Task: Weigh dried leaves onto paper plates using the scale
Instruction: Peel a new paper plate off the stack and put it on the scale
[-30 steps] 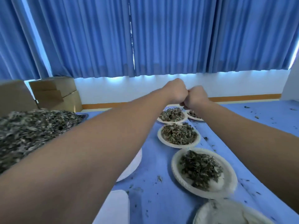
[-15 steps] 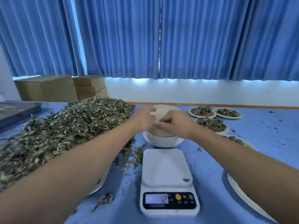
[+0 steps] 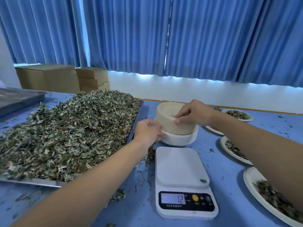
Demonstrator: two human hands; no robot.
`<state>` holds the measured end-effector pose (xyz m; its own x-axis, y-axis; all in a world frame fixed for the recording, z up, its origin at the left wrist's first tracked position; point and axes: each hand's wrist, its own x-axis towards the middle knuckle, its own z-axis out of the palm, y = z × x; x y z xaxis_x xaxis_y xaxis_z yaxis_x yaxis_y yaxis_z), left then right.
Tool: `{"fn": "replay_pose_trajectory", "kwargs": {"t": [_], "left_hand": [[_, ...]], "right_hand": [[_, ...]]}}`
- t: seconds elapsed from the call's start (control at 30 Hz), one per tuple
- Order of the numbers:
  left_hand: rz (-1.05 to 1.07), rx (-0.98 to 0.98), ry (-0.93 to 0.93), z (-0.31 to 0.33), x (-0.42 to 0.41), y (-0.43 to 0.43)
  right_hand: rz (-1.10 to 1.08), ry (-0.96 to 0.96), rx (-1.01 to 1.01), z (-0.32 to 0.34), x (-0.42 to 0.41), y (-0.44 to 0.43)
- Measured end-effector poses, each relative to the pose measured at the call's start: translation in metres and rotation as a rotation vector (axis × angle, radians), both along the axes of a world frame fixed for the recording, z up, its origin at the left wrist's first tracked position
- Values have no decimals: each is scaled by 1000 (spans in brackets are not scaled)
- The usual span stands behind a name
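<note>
While left hand (image 3: 146, 132) grips the plate stack (image 3: 165, 117), right hand (image 3: 195, 114) pinches its top rim.

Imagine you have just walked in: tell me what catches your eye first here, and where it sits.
A great heap of dried leaves fills the metal tray on the left. Behind the white scale, which reads 12, the left hand holds the side of a stack of paper plates while the right hand pinches its top rim. Blue curtains cover the back wall.
</note>
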<state>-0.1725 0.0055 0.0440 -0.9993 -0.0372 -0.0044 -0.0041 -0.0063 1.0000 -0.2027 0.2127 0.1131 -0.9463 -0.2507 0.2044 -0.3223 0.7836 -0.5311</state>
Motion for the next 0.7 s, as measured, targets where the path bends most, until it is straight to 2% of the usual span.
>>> {"fn": "replay_pose_trajectory", "kwargs": {"t": [0.13, 0.43, 0.7], "left_hand": [[-136, 232, -33, 13, 1, 12], [-147, 441, -127, 16, -5, 30], [-146, 514, -166, 15, -9, 29]], "right_hand": [[59, -23, -34, 4, -6, 3], [133, -62, -107, 9, -7, 10], [139, -70, -109, 12, -9, 6]]}}
